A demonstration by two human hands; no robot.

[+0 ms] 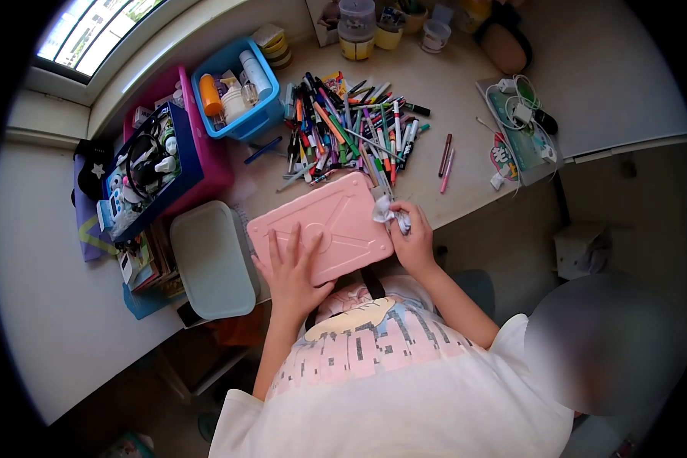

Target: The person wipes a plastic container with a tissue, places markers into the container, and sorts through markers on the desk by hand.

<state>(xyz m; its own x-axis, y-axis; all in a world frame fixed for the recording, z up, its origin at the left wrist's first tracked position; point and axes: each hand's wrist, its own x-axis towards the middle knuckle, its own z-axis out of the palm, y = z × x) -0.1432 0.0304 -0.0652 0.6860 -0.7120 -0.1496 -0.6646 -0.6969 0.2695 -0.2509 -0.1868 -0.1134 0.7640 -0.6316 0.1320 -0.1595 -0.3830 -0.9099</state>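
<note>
A pink plastic box or lid with a raised X pattern lies tilted at the desk's front edge, close to my body. My left hand rests flat on its near left part, fingers spread. At its right edge my right hand pinches a crumpled white tissue or cloth against the side. Just beyond the box spreads a big pile of pens and markers. Left of it is a pale grey-green plastic lid or tray. Whatever lies under the pink piece is hidden.
A blue basket with bottles and a pink bin bearing a dark blue box stand at the left. Two pens lie right of the pile. White cables sit farther right. Plastic cups line the back.
</note>
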